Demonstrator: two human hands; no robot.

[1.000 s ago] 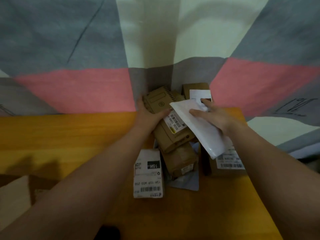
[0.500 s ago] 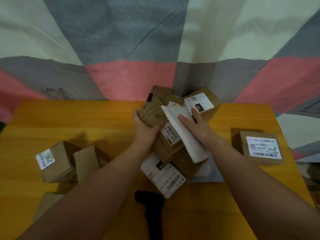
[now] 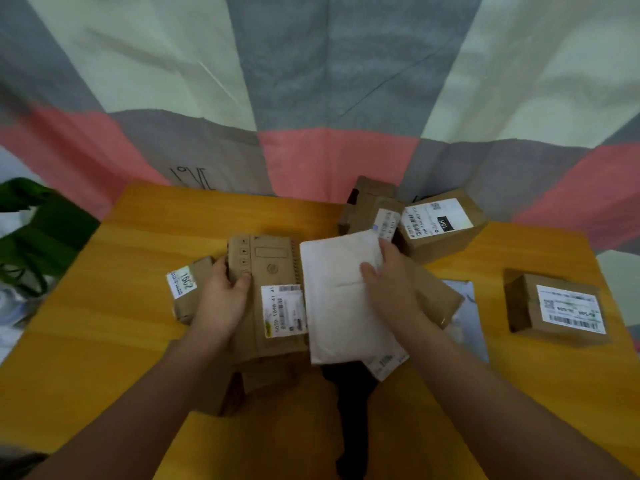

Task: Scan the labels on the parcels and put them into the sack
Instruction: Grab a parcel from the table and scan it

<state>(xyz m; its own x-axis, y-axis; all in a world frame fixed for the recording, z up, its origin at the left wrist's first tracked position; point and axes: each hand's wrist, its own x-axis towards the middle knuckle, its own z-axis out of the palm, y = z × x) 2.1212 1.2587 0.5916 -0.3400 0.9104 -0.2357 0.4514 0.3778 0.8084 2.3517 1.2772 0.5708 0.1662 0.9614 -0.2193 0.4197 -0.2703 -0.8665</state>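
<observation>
My left hand [image 3: 225, 299] grips the left edge of a flat brown cardboard parcel [image 3: 268, 271] with a white label, held over the middle of the table. My right hand [image 3: 388, 282] presses on a white padded envelope [image 3: 339, 306] lying beside that parcel. A black scanner [image 3: 349, 410] lies on the table under the envelope's near end. Around them sit a small brown box with a label [image 3: 187, 289], a labelled box [image 3: 440, 223] at the back and another labelled box [image 3: 557, 306] at the right. A dark green sack [image 3: 45, 230] shows at the left edge.
The orange wooden table [image 3: 138, 323] has bare surface at the left and near right. A grey, pink and cream cloth [image 3: 329, 98] hangs behind it. More brown parcels [image 3: 370, 202] are piled at the back, and a grey mailer [image 3: 467, 306] lies under the right pile.
The view has swung to the left and down. Both hands have drawn the brown parcel and the white envelope toward me, laying them flatter and side by side; the scanner is now partly covered.
</observation>
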